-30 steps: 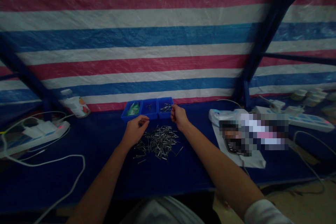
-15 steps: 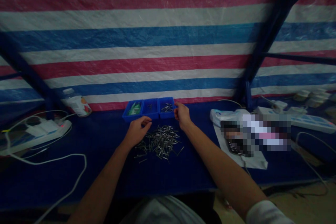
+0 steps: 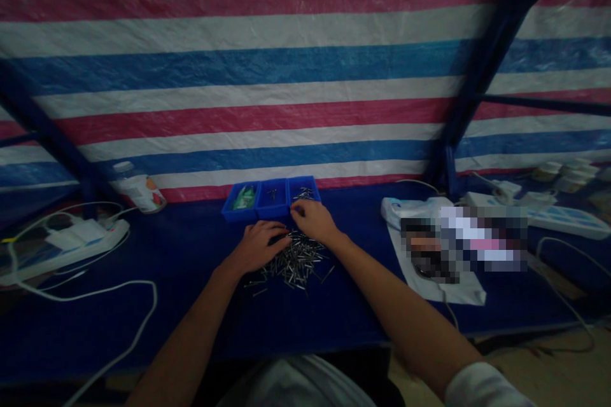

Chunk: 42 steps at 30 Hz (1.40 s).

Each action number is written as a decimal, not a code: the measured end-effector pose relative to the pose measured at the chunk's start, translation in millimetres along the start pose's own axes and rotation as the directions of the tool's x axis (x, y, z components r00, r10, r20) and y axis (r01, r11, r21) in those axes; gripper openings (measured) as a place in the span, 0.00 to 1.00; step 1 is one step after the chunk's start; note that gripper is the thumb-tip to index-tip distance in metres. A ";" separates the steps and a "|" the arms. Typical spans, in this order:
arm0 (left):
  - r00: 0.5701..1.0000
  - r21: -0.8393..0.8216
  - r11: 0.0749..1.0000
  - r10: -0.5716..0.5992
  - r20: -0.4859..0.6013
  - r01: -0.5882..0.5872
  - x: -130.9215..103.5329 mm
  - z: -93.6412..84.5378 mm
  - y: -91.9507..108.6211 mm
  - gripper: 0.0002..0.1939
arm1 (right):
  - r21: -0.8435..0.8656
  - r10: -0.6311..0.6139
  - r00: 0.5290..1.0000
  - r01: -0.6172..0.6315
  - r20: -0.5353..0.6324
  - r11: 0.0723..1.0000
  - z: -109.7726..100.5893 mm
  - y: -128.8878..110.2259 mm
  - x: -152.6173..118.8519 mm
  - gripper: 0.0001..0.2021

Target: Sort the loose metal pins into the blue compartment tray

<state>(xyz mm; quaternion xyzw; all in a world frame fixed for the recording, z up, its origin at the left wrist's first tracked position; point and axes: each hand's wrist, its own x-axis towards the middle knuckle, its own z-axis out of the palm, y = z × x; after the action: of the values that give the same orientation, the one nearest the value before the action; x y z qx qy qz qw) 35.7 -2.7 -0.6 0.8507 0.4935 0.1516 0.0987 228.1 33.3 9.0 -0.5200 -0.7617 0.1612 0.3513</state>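
Since half a second ago our right hand has come back from the right-hand blue bin and dropped onto the far edge of the pile of small metal pins; before, it hovered at that bin's corner. Our left hand has slid a little to the right too, and now lies on the pile's left side, fingers curled down over the pins. Both hands nearly meet above the heap. We cannot tell whether either grip has closed on a pin, since the fingertips are hidden among the metal in dim light. The pins lie spread on the dark blue table, just in front of the row of three blue bins. The power strip, the bottle and the white cloth have not shifted.
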 end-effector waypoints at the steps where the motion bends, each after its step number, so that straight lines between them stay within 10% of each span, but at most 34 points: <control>1: 1.000 0.007 1.000 0.000 -0.003 0.000 0.8 0.6 -1.5 0.19 | -0.095 -0.057 0.996 0.064 0.074 0.993 1.2 -0.9 -3.0 0.12; 8: 0.998 -0.018 0.999 0.047 -0.046 -0.048 3.7 2.0 -7.3 0.16 | -0.277 -0.108 0.933 0.210 0.342 0.938 3.4 -5.5 -11.2 0.15; 42: 0.983 -0.222 0.974 -0.089 -0.159 0.052 5.2 -6.7 -7.1 0.13 | -0.256 -0.132 0.966 0.189 0.224 0.948 10.9 -13.9 -15.4 0.11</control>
<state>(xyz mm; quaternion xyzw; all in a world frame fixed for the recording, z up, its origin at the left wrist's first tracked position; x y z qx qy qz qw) 30.0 5.4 4.2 0.8011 0.5104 0.2720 0.1543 214.3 15.0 4.2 -0.4806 -0.8486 0.0770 0.2074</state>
